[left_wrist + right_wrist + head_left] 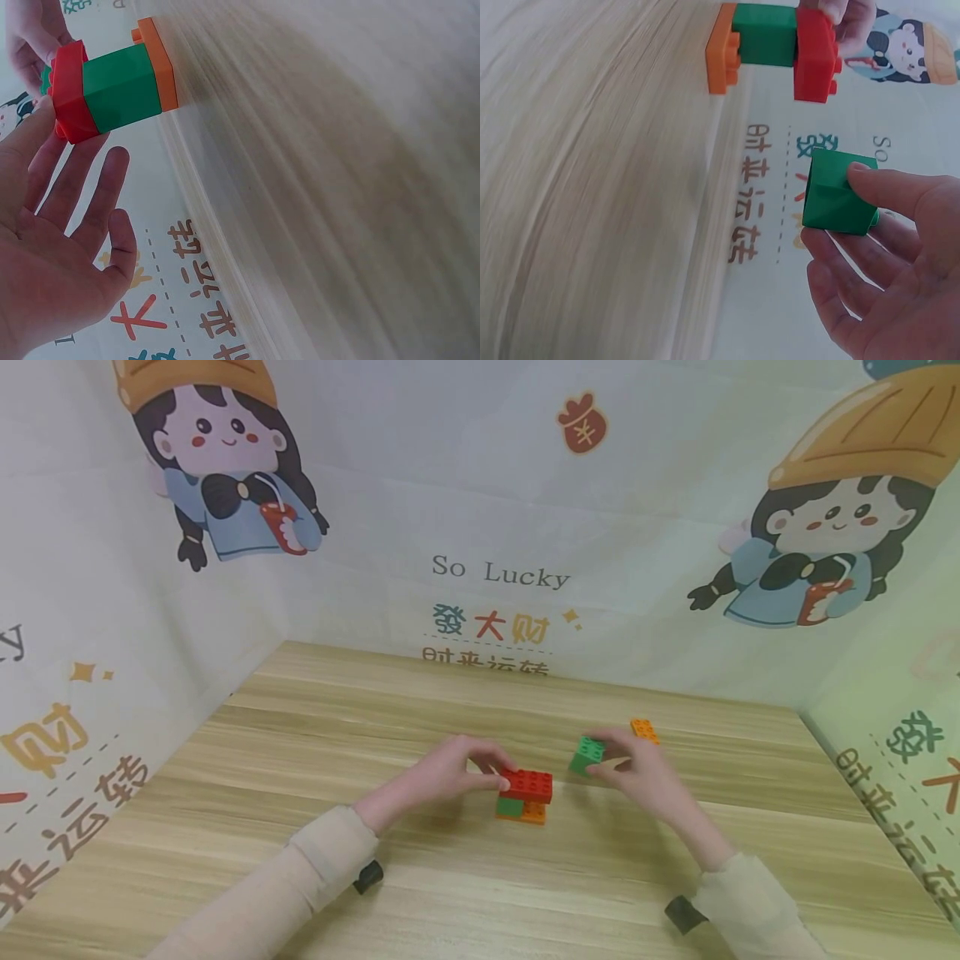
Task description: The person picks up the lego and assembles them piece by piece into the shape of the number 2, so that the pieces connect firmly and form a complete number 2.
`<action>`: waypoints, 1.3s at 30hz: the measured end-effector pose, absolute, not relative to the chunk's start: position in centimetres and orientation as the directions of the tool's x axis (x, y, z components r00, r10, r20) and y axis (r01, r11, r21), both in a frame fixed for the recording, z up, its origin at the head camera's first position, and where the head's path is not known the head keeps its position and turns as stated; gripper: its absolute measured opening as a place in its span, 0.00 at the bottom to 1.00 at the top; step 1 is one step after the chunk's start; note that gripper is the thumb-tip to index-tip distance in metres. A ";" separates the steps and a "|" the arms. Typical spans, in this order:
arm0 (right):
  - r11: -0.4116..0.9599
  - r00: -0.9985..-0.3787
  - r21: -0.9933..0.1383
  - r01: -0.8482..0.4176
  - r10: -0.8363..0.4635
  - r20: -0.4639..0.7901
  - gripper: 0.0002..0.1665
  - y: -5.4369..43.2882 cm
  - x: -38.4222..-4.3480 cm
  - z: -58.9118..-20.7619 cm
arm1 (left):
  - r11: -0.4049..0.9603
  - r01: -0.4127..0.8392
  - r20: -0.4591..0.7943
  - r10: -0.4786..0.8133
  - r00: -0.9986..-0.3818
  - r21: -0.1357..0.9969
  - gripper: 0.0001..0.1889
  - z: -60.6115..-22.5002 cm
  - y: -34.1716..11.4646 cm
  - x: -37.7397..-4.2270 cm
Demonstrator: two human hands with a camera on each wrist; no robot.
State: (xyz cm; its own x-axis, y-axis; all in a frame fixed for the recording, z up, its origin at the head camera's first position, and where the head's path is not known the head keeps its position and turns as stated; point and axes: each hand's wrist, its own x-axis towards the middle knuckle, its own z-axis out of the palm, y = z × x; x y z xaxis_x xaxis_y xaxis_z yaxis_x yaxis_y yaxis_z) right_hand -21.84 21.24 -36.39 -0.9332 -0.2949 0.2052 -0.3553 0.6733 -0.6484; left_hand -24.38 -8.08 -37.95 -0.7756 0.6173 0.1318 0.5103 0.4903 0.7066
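Note:
On the table stands a small stack of toy building bricks: an orange plate (534,817) at the bottom, a green brick (122,88) on one end of it, and a red brick (527,785) on top. The red brick juts out over the bare studs of the orange plate. My left hand (457,768) pinches the red brick's left end between thumb and fingers. To the right of the stack, my right hand (637,768) holds a second green brick (840,191), thumb on one side and fingers on the other, raised above the tabletop.
Another orange plate (643,730) lies behind my right hand. The wooden table (300,760) runs back to a printed cloth (360,552), which also hangs along both sides. A black piece (686,913) sits at my right wrist.

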 end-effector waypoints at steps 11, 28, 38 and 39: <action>0.648 -0.913 -0.645 -0.405 -0.329 0.242 0.25 19.8 -21.2 -35.7 | 0.499 0.502 0.122 0.613 -0.781 0.706 0.12 -38.1 -8.1 -24.4; 0.574 -0.869 -0.657 -0.489 -0.383 0.313 0.26 18.2 -20.4 -35.2 | 0.495 0.507 0.126 0.617 -0.777 0.706 0.12 -38.1 -8.1 -24.5; 0.577 -0.871 -0.657 -0.485 -0.386 0.304 0.26 17.6 -20.4 -35.7 | 0.479 0.513 0.133 0.625 -0.769 0.712 0.12 -38.0 -8.2 -24.5; 0.575 -0.869 -0.657 -0.487 -0.389 0.305 0.26 17.6 -20.4 -35.8 | 0.477 0.516 0.137 0.627 -0.767 0.711 0.12 -38.1 -8.2 -24.5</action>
State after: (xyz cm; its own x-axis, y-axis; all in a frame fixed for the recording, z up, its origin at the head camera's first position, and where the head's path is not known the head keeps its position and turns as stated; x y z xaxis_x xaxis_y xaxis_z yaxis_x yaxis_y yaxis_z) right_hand -20.39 17.58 -35.76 -0.8695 -0.3890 0.3045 -0.4874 0.5752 -0.6570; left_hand -24.52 -8.16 -38.07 -0.7670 0.6269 0.1367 0.5164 0.4768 0.7113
